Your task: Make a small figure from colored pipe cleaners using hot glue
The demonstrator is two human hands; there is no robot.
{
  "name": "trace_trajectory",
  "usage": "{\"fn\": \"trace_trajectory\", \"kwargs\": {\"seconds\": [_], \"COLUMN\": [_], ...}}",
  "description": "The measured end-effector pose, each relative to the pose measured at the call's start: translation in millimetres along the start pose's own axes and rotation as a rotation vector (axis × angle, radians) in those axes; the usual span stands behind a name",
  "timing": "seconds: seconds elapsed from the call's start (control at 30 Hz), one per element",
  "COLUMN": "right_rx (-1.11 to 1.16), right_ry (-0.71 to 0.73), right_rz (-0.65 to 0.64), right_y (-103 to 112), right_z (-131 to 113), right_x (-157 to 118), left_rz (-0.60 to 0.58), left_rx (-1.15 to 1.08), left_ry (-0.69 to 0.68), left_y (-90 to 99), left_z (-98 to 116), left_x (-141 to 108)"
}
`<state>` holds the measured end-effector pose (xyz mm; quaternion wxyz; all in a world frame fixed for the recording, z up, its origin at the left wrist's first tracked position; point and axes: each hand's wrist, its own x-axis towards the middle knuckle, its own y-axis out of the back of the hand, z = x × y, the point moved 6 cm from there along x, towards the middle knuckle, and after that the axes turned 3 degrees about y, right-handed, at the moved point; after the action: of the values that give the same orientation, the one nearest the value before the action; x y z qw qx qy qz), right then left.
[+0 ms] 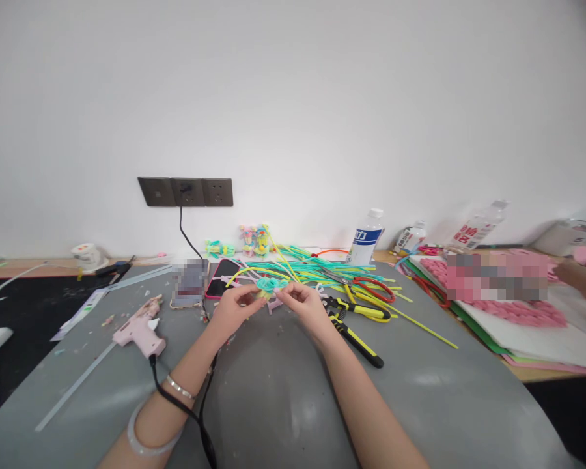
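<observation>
Between my two hands is a small teal and pale yellow pipe-cleaner piece (271,285), held above the grey mat. My left hand (237,305) pinches its left side between thumb and fingers. On its right side, the fingertips of my right hand (303,306) are closed too. Part of the piece is covered by my fingers. Behind it lies a heap of teal and yellow pipe cleaners (317,268). Wire cutters with yellow and black handles (356,339) rest beside my right wrist, and red-handled scissors (374,290) lie just beyond them.
A pink glue gun (141,331) lies left of my left forearm, its black cord crossing that arm. Two phones (190,283) lie behind my left hand. A white bottle (365,238) stands by the wall. Another person's hand (583,277) reaches over pink braided material (512,311) at right.
</observation>
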<state>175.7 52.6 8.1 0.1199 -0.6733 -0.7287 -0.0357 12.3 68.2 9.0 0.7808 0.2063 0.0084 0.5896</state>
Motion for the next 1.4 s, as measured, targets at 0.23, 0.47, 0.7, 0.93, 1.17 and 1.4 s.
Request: {"fn": "trace_trajectory", "kwargs": {"seconds": [0.23, 0.47, 0.7, 0.93, 1.17, 1.4], "right_rx": [0.014, 0.031, 0.016, 0.015, 0.03, 0.013], "right_ry": [0.012, -0.003, 0.024, 0.041, 0.058, 0.036], "right_rz": [-0.003, -0.04, -0.029, -0.053, -0.071, -0.054], "right_y": [-1, -4, -2, -2, -3, -3], "right_z": [-3, -1, 0, -3, -4, -4], "right_x": [-1, 0, 0, -2, -2, -2], "left_rz": [-0.018, -0.02, -0.036, -0.022, -0.043, -0.046], "left_rx": [-0.016, -0.068, -0.089, -0.085, -0.049, -0.068], "left_ry": [-0.058, -0.068, -0.067, -0.067, -0.073, -0.056], "left_y": [-4.1, -5.3, -7.2, -5.7, -5.6, -6.8], "left_z": [9, 14, 15, 12, 13, 13], "left_x": [-2, -1, -3, -3, -3, -4]}}
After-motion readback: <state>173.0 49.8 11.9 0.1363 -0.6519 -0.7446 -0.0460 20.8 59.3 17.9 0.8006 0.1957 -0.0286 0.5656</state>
